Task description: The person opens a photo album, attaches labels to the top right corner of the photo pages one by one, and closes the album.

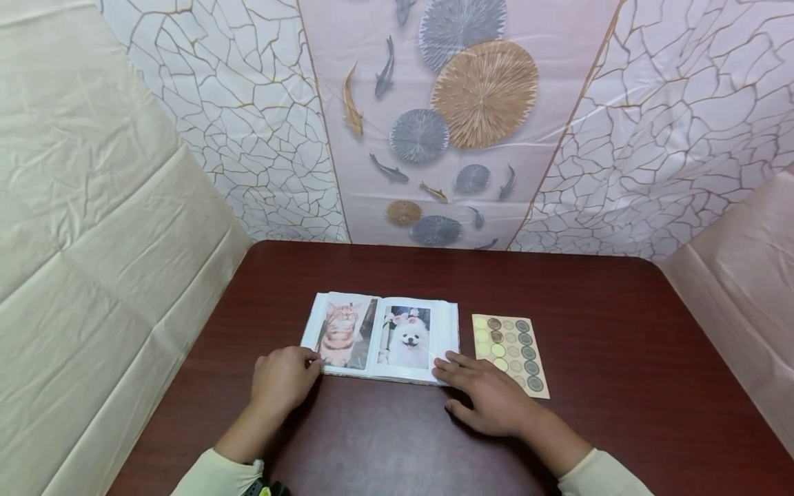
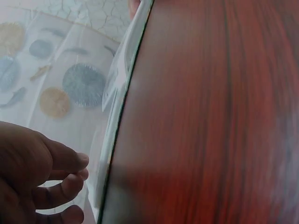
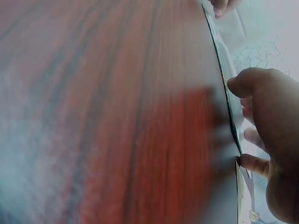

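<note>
An open photo album [image 1: 376, 337] lies on the table, an orange cat picture [image 1: 342, 335] on its left page and a white fluffy dog picture [image 1: 409, 337] on its right. My left hand [image 1: 285, 377] is at the album's lower left corner, fingers loosely curled, thumb close to the index fingertip; the left wrist view shows the fingertips beside the album's edge [image 2: 112, 135]. Relaxed fingers of my right hand [image 1: 490, 393] rest on the lower right corner of the right page, its thumb lower, near the table.
To the album's right lies a sheet of round stickers [image 1: 513, 358] in gold, brown and dark tones, partly behind my right hand. The dark red wooden table [image 1: 372, 441] has patterned cloth [image 1: 434, 186] behind it and pale cloth [image 1: 124, 241] at the sides.
</note>
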Action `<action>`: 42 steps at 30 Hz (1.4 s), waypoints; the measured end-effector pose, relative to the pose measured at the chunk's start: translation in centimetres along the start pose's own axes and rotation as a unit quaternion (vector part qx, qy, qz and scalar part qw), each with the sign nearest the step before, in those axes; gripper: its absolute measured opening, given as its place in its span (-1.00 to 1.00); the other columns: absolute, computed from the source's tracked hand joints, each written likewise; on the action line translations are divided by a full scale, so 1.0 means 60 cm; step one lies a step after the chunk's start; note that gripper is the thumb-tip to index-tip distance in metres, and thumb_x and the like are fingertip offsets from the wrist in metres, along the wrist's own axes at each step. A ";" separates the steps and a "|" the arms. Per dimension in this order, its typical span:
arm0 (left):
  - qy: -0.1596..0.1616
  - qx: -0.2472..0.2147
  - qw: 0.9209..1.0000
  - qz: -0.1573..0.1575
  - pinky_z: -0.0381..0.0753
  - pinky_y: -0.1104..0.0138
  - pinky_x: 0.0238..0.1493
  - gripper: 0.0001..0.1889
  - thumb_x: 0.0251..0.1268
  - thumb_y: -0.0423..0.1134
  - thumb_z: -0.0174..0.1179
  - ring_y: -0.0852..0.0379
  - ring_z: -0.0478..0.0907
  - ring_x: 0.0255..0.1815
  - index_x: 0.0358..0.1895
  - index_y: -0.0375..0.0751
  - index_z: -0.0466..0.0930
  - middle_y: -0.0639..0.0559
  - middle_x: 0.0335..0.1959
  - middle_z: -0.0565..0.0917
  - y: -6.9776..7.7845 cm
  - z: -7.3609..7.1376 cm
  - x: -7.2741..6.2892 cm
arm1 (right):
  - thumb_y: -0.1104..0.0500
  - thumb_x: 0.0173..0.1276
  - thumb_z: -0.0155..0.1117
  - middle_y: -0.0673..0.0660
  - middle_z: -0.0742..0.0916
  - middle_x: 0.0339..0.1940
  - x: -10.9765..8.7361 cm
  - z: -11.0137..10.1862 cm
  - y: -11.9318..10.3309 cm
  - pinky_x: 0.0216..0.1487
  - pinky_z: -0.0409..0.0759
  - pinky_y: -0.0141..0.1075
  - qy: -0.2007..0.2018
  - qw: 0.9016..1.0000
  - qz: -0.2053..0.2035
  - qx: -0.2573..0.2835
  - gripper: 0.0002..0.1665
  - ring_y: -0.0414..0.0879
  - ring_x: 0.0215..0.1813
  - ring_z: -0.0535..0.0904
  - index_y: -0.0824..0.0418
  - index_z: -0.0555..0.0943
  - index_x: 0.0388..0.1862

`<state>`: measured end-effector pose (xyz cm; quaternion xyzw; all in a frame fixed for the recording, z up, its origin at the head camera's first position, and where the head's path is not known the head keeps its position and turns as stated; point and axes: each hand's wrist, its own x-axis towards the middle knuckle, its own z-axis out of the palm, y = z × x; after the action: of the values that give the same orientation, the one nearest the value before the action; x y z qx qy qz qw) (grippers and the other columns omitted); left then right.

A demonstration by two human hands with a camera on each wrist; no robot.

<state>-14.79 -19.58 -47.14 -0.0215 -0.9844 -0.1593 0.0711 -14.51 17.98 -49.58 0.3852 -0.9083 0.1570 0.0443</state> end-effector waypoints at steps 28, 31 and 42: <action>-0.061 -0.184 0.970 0.144 0.45 0.36 -0.44 -0.72 0.39 -0.25 0.28 0.37 0.40 -0.57 0.11 -0.16 0.69 0.34 -0.52 0.54 0.141 0.018 -0.008 | 0.03 0.28 0.48 0.08 0.64 0.36 -0.015 -0.011 0.019 0.29 0.50 0.04 0.082 0.996 -0.002 -0.026 -0.32 0.03 0.45 0.45 0.18 0.60 0.37; -0.066 -0.192 0.967 0.156 0.46 0.36 -0.41 -0.69 0.40 -0.26 0.28 0.37 0.40 -0.55 0.16 -0.18 0.65 0.34 -0.50 0.55 0.150 0.022 -0.008 | 0.04 0.29 0.47 0.08 0.64 0.36 -0.021 -0.014 0.024 0.29 0.50 0.05 0.082 0.996 0.008 -0.029 -0.34 0.04 0.45 0.45 0.18 0.61 0.36; -0.076 -0.236 0.951 0.183 0.53 0.39 -0.31 -0.71 0.38 -0.33 0.26 0.40 0.49 -0.43 0.13 -0.21 0.66 0.26 -0.37 0.63 0.173 0.036 -0.011 | 0.05 0.27 0.48 0.13 0.64 0.35 -0.042 -0.032 0.053 0.28 0.47 0.18 0.095 0.994 0.034 -0.033 -0.35 0.16 0.41 0.48 0.21 0.63 0.32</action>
<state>-13.77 -9.05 -46.06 -0.2297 -0.9004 -0.3692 0.0171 -15.10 22.39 -49.03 0.3356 -0.9173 0.1645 0.1374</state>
